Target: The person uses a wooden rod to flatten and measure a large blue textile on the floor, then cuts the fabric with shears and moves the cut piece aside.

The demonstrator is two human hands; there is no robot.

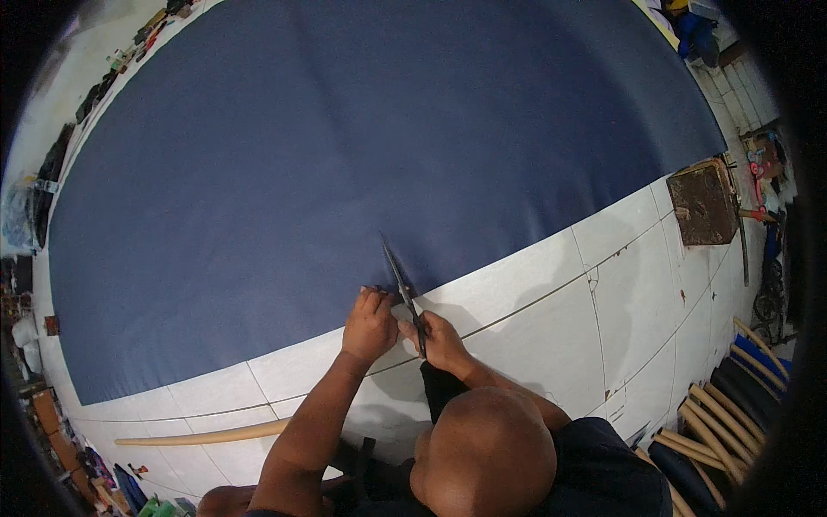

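Observation:
A wide dark blue sheet (345,146), which looks like fabric or synthetic leather, lies spread over the pale tiled floor. My right hand (442,342) is closed round the handles of a pair of dark scissors (401,280). Their long blades point away from me, over the sheet's near edge. Just left of the scissors, my left hand (370,326) has its fingers bent and pinched on that same edge. A small greyish patch, perhaps the sheet's turned-up underside, shows between the two hands. A rounded bare shape at the bottom covers part of my right forearm.
A pale wooden-looking pole (202,437) lies on the tiles (534,345) at the near left. Several rolls with tan tubes (715,422) are stacked at the lower right. A worn brown box (704,203) stands by the sheet's right corner. Mixed clutter lines both side edges.

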